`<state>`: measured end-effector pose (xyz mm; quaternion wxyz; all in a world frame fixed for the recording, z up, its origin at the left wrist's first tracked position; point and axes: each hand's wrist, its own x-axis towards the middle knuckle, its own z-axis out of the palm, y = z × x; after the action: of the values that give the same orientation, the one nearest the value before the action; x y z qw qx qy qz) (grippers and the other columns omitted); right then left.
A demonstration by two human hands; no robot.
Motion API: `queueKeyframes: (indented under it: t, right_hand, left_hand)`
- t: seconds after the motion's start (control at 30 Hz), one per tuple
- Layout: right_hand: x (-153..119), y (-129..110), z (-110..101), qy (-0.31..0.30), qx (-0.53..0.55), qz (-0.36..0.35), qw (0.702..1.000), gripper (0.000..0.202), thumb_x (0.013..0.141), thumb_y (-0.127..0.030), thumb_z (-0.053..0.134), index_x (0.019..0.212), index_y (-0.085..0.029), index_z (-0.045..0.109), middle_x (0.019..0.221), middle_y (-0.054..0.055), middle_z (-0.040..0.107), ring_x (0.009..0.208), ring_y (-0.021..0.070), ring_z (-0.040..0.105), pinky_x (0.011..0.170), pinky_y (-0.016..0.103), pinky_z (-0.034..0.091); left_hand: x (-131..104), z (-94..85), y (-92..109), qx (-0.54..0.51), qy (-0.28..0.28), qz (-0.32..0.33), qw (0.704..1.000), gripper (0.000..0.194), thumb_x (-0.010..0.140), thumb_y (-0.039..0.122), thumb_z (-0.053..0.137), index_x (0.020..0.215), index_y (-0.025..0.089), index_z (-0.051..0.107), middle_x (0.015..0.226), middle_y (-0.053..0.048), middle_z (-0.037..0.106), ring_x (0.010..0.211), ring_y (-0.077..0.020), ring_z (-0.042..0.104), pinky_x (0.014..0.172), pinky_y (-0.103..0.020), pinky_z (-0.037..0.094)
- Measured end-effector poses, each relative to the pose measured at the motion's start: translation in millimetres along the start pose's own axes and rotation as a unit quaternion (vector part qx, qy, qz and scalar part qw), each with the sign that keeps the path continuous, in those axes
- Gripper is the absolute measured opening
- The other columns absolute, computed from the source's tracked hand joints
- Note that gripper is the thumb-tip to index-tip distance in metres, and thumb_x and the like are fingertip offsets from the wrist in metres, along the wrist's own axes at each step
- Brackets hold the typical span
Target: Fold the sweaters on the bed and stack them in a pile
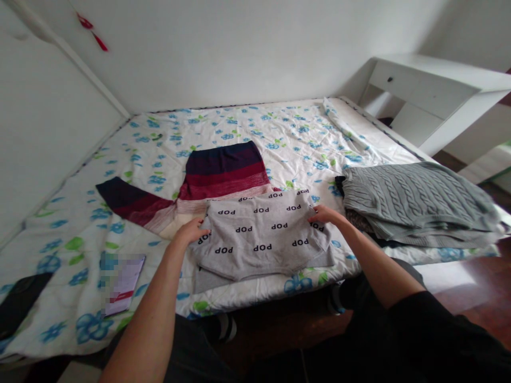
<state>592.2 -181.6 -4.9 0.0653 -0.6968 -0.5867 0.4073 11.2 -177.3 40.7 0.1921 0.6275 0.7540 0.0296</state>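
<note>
A grey shirt (255, 234) printed with "POP" in black lies in front of me, its print upside down from my side. My left hand (195, 230) holds its left edge with curled fingers, and the fingertips are partly hidden. Opposite, my right hand (325, 215) pinches the right edge. Under the far part of the shirt is a striped sweater (223, 170) in navy, red, pink and cream, with one sleeve spread to the left. Some of that sweater is covered by the grey shirt.
The bed (295, 127) has a white sheet with blue flowers. Grey-green cable-knit clothing (415, 197) lies stacked at the right. A purple-and-white packet (126, 287), partly blurred, and a black object (24, 300) lie at the left. A white desk (431, 90) stands behind right.
</note>
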Motion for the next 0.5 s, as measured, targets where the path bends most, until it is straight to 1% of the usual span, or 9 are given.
queueKeyframes:
  t: [0.1,0.17,0.2,0.27,0.33,0.4,0.5]
  right_hand:
    - [-0.1,0.1,-0.2,0.002,0.003,-0.001,1.000,0.024,0.074,-0.022,0.094,0.095,-0.013,0.087,0.084,0.007,0.082,0.080,0.0232,0.079,0.072,0.026,0.060]
    - [0.7,-0.3,0.1,-0.001,-0.002,-0.002,1.000,0.024,0.076,-0.021,0.093,0.097,-0.013,0.087,0.086,0.007,0.083,0.082,0.0232,0.079,0.073,0.026,0.060]
    - [1.3,-0.5,0.4,-0.003,-0.005,0.000,1.000,0.024,0.077,-0.021,0.092,0.099,-0.012,0.087,0.086,0.007,0.083,0.082,0.0229,0.079,0.072,0.025,0.060]
    - [2.7,-0.6,1.1,-0.006,-0.005,0.007,1.000,0.024,0.079,-0.021,0.091,0.101,-0.012,0.087,0.086,0.007,0.083,0.081,0.0225,0.078,0.071,0.025,0.059]
    - [4.2,-0.3,1.4,-0.004,-0.003,0.010,1.000,0.025,0.077,-0.020,0.092,0.100,-0.012,0.087,0.084,0.007,0.082,0.081,0.0225,0.078,0.071,0.025,0.059]
    - [5.3,0.3,1.1,-0.001,-0.003,0.007,1.000,0.025,0.073,-0.020,0.094,0.097,-0.013,0.087,0.082,0.006,0.082,0.081,0.0228,0.078,0.073,0.025,0.060]
    - [5.6,1.2,0.0,-0.005,-0.009,0.002,1.000,0.025,0.073,-0.021,0.095,0.095,-0.013,0.087,0.083,0.007,0.082,0.081,0.0225,0.078,0.073,0.025,0.060]
  left_hand:
    - [1.9,-2.5,1.3,0.026,0.038,-0.006,0.999,0.030,0.076,0.042,0.081,0.102,0.028,0.079,0.106,-0.008,0.088,0.104,-0.0337,0.082,0.085,-0.036,0.059]
    - [3.3,-3.1,0.7,0.021,0.047,0.000,0.999,0.025,0.078,0.044,0.079,0.097,0.028,0.079,0.102,-0.007,0.088,0.102,-0.0333,0.082,0.083,-0.036,0.058]
    - [3.8,-2.8,0.2,0.018,0.042,-0.002,0.999,0.025,0.078,0.044,0.079,0.096,0.028,0.078,0.101,-0.008,0.088,0.101,-0.0333,0.082,0.083,-0.036,0.058]
    - [3.7,-1.4,-0.6,0.017,0.032,-0.009,0.999,0.030,0.076,0.046,0.080,0.100,0.027,0.078,0.104,-0.010,0.088,0.103,-0.0344,0.082,0.085,-0.036,0.059]
    - [2.4,-0.2,-0.5,0.025,0.035,-0.017,0.999,0.041,0.074,0.047,0.083,0.108,0.026,0.078,0.113,-0.013,0.087,0.111,-0.0371,0.081,0.091,-0.038,0.060]
    - [0.7,-0.2,0.5,0.030,0.031,-0.026,0.999,0.046,0.073,0.048,0.083,0.113,0.025,0.078,0.120,-0.016,0.086,0.117,-0.0391,0.080,0.095,-0.040,0.060]
    - [-1.2,-2.1,2.9,0.008,-0.010,-0.027,1.000,0.044,0.074,0.052,0.083,0.109,0.024,0.077,0.115,-0.015,0.087,0.113,-0.0380,0.082,0.095,-0.039,0.061]
